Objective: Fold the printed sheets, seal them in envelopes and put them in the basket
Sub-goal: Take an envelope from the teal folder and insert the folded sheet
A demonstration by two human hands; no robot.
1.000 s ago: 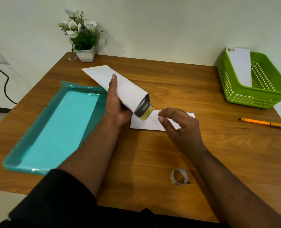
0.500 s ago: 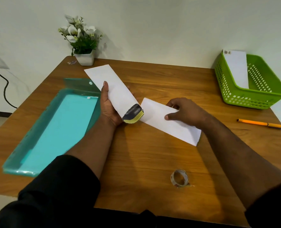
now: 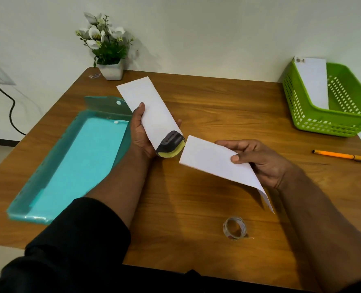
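Note:
My left hand grips a long white envelope above the table, its open end with the dark and yellow flap facing right. My right hand pinches a folded white sheet and holds it off the table. The sheet's left corner sits just beside the envelope's mouth, not inside it. A green basket stands at the back right with one white envelope leaning in it.
A teal plastic folder lies open at the left. A roll of clear tape lies near the front edge. An orange pen lies at the right. A potted plant stands at the back.
My right hand picked the folded sheet up from the table and brought its end up to the envelope's mouth. My left hand turned the envelope a little.

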